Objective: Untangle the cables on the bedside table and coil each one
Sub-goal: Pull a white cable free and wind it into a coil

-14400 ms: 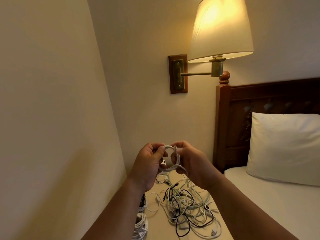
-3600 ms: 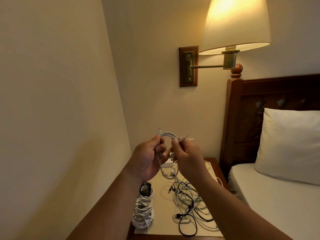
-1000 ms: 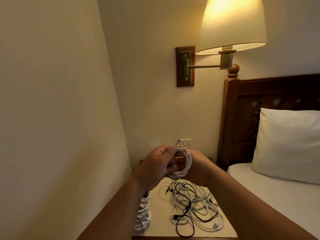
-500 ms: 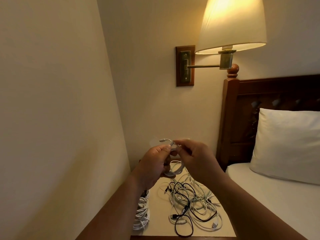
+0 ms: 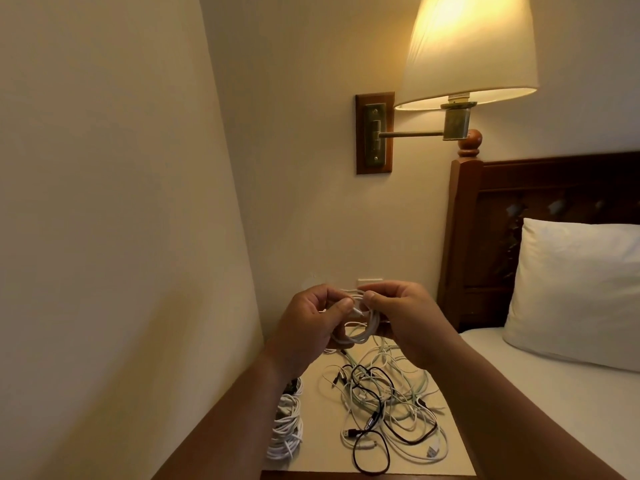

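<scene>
Pale surface (image 5: 313,445) lies below both our hands. On it the tangle of cables (image 5: 384,407) sits under our right hand (image 5: 405,317), and the finished white coils (image 5: 285,427) lie under our left wrist. Between the hands we hold a small white coil (image 5: 360,327), its ring upright and facing us. Our left hand (image 5: 308,327) pinches its top, and the right hand's fingers curl round the strands beside it, equally near. We can read no brand or writing.

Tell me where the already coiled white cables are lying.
Head view: the coiled white cables lie at the left edge of the bedside table, left of the tangled pile and below the left hand, which holds another white cable.
</scene>
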